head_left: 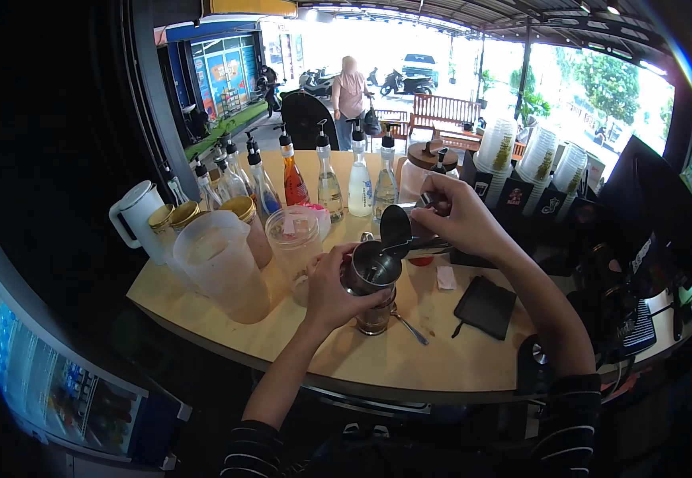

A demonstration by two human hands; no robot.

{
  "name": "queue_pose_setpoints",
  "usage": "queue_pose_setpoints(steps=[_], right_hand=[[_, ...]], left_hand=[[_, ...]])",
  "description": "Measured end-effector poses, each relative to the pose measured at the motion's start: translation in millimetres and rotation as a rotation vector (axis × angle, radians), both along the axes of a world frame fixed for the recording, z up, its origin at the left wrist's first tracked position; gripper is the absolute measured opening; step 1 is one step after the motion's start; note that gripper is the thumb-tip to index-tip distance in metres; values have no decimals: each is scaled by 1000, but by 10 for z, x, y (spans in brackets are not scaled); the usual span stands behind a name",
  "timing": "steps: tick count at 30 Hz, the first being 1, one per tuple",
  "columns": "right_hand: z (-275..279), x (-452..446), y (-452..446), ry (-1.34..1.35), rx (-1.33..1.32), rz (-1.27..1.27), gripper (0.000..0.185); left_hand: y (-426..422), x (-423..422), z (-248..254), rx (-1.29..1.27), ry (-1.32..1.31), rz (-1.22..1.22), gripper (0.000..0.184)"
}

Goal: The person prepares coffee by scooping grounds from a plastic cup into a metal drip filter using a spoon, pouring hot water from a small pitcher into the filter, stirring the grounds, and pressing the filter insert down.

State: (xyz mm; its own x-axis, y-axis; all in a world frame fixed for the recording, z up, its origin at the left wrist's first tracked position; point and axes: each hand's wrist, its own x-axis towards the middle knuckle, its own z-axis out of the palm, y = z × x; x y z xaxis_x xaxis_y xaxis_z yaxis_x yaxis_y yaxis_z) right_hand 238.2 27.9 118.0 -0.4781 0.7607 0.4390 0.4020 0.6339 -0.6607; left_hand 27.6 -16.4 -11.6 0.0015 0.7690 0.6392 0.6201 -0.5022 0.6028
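Observation:
My left hand [335, 288] is wrapped round a metal cup [375, 265], whose open mouth faces up towards me. Fingers of my right hand [461, 213] close on the handle of a dark metal pitcher [398, 229]. The pitcher is tipped to the left, its lip just above the cup's rim. A thin streak shows between lip and cup; I cannot tell clearly whether it is liquid. Directly under the cup, a shiny vessel [373, 320] stands on the counter [473, 362]. A spoon [410, 327] lies to its right.
Left stand a cloudy plastic jug [222, 263], a clear lidded tub [293, 239] and a white pitcher [140, 215]. Several pump bottles [293, 171] line the back. A dark pouch [485, 307] lies right, near stacked plastic cups [496, 147]. A person [350, 92] stands beyond the counter.

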Motion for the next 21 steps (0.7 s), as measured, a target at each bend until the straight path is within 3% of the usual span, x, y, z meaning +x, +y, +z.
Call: queue_pose_setpoints(steps=[7,16,21], right_hand=[[28,-33,47,-40,72,-1,21],[75,-99,92,-31,71,10,19],[93,-122,90,-28,93,-1,20]], left_hand=[[7,5,3,-92,17,6,82],[37,25,-29,1,17,6,78],[37,15,-23,-104,24,-8,83]])
